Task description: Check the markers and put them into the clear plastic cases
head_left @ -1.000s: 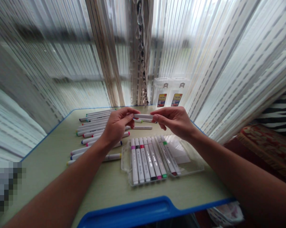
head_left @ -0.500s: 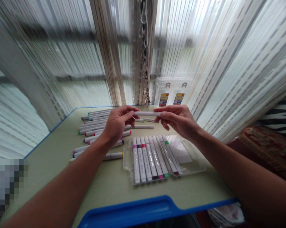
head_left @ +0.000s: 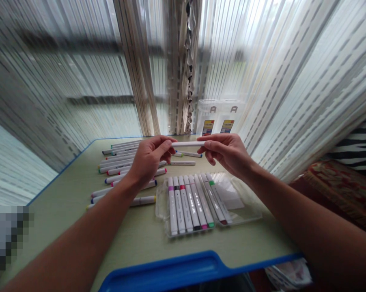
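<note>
A white marker (head_left: 187, 144) is held level above the table between my two hands. My left hand (head_left: 151, 156) pinches one end and my right hand (head_left: 227, 150) pinches the other, so both its tips are hidden by fingers. Below them lies an open clear plastic case (head_left: 162, 202) with several white markers (head_left: 189, 205) side by side in it, showing purple, black, red and green bands or ends. To the left, behind and under my left forearm, loose markers (head_left: 117, 162) with coloured ends lie roughly parallel on the table.
The pale green table (head_left: 64, 194) has a blue rim with a blue tray ledge (head_left: 164, 269) at the near edge. Two clear cases with labels (head_left: 227, 126) stand at the back, against string curtains (head_left: 94, 73). A patterned red cloth (head_left: 332, 178) is at the right.
Both hands keep the same grip on the marker, which stays level. The whole view has shifted very slightly; nothing on the table has visibly moved.
</note>
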### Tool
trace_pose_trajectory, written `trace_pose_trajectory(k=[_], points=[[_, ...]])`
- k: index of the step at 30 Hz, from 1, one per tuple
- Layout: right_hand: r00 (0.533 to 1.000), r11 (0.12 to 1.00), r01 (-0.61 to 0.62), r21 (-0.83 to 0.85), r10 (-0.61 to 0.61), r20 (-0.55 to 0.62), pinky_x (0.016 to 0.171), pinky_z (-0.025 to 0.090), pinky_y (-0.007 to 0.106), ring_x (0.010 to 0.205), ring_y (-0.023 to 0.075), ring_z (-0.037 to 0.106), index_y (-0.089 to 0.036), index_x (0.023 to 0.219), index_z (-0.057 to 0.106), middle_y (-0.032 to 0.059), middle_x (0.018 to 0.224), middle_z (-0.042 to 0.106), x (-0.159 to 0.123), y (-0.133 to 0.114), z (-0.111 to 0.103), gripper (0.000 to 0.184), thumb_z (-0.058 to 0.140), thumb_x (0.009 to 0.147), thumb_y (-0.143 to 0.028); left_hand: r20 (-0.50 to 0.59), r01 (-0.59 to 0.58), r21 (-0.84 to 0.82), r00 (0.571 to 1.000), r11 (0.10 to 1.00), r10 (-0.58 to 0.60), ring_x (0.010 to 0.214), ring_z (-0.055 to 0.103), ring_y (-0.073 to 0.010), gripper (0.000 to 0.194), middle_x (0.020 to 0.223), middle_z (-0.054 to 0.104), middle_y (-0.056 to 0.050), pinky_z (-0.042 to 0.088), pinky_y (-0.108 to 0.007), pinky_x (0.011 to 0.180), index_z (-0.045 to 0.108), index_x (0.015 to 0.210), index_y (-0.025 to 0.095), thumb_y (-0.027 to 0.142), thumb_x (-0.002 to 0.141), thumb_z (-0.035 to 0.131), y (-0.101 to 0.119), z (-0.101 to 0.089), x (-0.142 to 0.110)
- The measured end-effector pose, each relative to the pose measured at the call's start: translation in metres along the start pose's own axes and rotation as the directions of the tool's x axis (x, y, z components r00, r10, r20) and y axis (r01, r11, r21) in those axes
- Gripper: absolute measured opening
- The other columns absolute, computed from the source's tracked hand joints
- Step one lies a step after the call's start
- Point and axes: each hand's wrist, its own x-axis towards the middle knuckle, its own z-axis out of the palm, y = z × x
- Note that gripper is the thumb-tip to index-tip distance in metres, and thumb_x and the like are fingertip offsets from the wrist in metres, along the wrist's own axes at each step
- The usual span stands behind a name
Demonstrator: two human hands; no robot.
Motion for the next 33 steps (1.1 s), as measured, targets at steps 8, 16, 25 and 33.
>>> trace_pose_trajectory(k=[8, 16, 25, 33], points=[[0.992, 1.000, -0.003, 0.031, 0.007, -0.125, 0.040, 0.041, 0.021, 0.043, 0.0072, 0.052, -0.013, 0.084, 0.079, 0.0062, 0.067, 0.074, 0.005, 0.003, -0.004, 0.014, 0.080, 0.074, -0.023, 0.004, -0.056, 0.031, 0.998, 0.998, 0.056, 0.055, 0.059, -0.0084, 0.020, 0.076, 0.073, -0.005, 0.047, -0.020, 0.053, 0.072, 0.092, 0.012, 0.028, 0.081, 0.077, 0.003, 0.004, -0.001], [0.977, 0.994, -0.058, 0.093, 0.075, -0.198, 0.038, 0.040, 0.019, 0.041, 0.0068, 0.052, -0.012, 0.080, 0.078, 0.0055, 0.063, 0.072, 0.011, 0.006, -0.012, 0.011, 0.076, 0.072, -0.020, 0.024, -0.032, -0.036, 0.999, 0.999, 0.033, 0.064, 0.064, -0.0111, 0.023, 0.088, 0.077, -0.010, 0.051, -0.023, 0.061, 0.075, 0.101, 0.010, 0.024, 0.082, 0.073, 0.003, 0.004, -0.002], [0.965, 0.985, -0.122, 0.125, 0.147, -0.216, 0.038, 0.039, 0.016, 0.042, 0.0056, 0.051, -0.010, 0.081, 0.077, 0.0050, 0.061, 0.071, 0.012, 0.007, -0.016, 0.014, 0.075, 0.071, -0.020, 0.056, -0.029, -0.014, 0.998, 0.999, 0.029, 0.060, 0.062, -0.0093, 0.031, 0.095, 0.078, -0.012, 0.052, -0.025, 0.061, 0.074, 0.111, 0.009, 0.024, 0.084, 0.071, 0.005, 0.005, -0.004], [0.972, 0.986, -0.120, 0.120, 0.141, -0.189, 0.037, 0.040, 0.017, 0.040, 0.0064, 0.052, -0.011, 0.078, 0.076, 0.0045, 0.060, 0.070, 0.011, 0.008, -0.013, 0.010, 0.076, 0.072, -0.020, 0.011, -0.074, 0.111, 0.997, 0.991, 0.073, 0.054, 0.059, -0.0075, 0.028, 0.086, 0.078, -0.010, 0.051, -0.022, 0.056, 0.075, 0.102, 0.008, 0.027, 0.082, 0.074, 0.004, 0.004, -0.002]])
